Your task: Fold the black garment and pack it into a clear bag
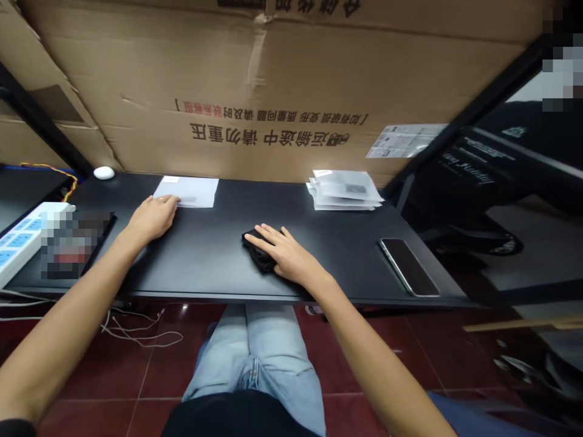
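Note:
My left hand [153, 218] is at the near left corner of a frosted white plastic bag [198, 192]. Its fingers are bent together over the bag's edge, and the thumb's grip is partly hidden. The bag lies flat near the back of the black table. My right hand [291, 255] rests flat, fingers apart, on a folded black cloth [259, 252] near the table's front edge. Part of the cloth is hidden under the palm.
A stack of similar frosted bags [344, 191] lies at the back right of the table [191, 261]. A phone [410, 267] lies at the right. On the left are a power strip [31, 233], a dark flat item [77, 243] and a white rounded object [104, 173]. Cardboard [273, 73] stands behind.

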Action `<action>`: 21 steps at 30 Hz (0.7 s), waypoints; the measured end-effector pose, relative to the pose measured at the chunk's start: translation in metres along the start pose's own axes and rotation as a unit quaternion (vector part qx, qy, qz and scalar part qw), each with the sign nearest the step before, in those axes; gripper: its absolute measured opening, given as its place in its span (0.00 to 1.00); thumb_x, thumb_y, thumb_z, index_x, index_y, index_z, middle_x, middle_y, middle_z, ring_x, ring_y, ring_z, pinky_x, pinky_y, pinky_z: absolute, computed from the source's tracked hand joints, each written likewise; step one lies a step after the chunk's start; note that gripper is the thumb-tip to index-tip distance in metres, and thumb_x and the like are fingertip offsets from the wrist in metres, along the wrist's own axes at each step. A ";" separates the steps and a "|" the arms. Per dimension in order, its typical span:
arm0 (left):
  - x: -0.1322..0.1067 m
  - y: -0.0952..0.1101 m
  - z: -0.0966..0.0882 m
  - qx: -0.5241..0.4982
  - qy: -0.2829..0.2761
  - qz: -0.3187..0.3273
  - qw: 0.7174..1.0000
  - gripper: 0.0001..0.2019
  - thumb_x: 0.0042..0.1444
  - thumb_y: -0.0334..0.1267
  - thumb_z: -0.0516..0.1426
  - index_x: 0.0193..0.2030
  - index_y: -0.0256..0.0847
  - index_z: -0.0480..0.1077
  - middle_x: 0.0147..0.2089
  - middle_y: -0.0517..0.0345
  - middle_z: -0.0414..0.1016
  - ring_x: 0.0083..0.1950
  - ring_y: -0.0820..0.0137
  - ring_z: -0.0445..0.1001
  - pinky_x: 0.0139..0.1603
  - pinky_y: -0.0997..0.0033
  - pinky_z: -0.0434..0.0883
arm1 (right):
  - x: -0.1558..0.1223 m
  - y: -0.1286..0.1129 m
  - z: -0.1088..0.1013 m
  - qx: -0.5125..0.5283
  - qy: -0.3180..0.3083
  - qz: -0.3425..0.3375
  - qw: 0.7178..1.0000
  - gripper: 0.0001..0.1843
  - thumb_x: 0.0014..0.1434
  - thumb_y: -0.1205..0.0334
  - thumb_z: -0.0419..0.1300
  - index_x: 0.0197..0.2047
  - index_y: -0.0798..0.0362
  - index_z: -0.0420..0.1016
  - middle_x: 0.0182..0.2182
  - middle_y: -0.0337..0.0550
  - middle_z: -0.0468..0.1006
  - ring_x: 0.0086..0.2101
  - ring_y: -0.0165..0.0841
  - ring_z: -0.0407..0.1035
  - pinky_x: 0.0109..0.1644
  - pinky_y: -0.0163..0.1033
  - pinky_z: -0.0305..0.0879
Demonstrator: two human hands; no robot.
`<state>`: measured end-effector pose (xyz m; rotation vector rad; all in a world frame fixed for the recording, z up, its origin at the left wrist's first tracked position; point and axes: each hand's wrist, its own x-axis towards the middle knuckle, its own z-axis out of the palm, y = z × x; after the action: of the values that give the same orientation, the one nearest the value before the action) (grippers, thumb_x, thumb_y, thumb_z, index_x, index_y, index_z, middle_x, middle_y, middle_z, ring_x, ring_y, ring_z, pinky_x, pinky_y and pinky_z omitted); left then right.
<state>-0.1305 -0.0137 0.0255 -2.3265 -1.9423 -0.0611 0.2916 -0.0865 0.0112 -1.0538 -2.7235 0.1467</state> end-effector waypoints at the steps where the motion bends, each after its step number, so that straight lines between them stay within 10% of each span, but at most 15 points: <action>1: 0.000 0.002 -0.001 0.011 -0.008 -0.012 1.000 0.23 0.74 0.41 0.45 0.67 0.35 0.71 0.63 0.31 0.80 0.59 0.44 0.81 0.63 0.41 0.73 | 0.000 0.000 0.000 0.004 0.000 0.006 1.000 0.61 0.50 0.89 0.53 0.83 0.40 0.55 0.80 0.56 0.61 0.79 0.50 0.53 0.77 0.74 0.58; 12: -0.020 0.067 -0.019 -0.018 0.000 0.053 0.998 0.14 0.73 0.40 0.50 0.56 0.45 0.74 0.52 0.41 0.82 0.49 0.50 0.81 0.46 0.57 0.73 | -0.012 0.004 -0.010 0.045 0.088 -0.025 0.995 0.56 0.50 0.88 0.51 0.81 0.49 0.63 0.76 0.52 0.69 0.76 0.44 0.62 0.80 0.56 0.65; 21: -0.043 0.134 -0.014 -0.232 0.047 0.162 0.958 0.13 0.68 0.34 0.56 0.58 0.45 0.71 0.50 0.48 0.80 0.53 0.54 0.79 0.51 0.59 0.73 | -0.020 -0.022 -0.037 0.076 0.201 -0.130 0.968 0.43 0.72 0.75 0.59 0.84 0.40 0.55 0.78 0.45 0.66 0.77 0.45 0.60 0.80 0.60 0.65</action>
<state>-0.0063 -0.0811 0.0275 -2.8377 -1.6077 -0.6504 0.2999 -0.1157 0.0477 -0.5991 -2.4057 0.0852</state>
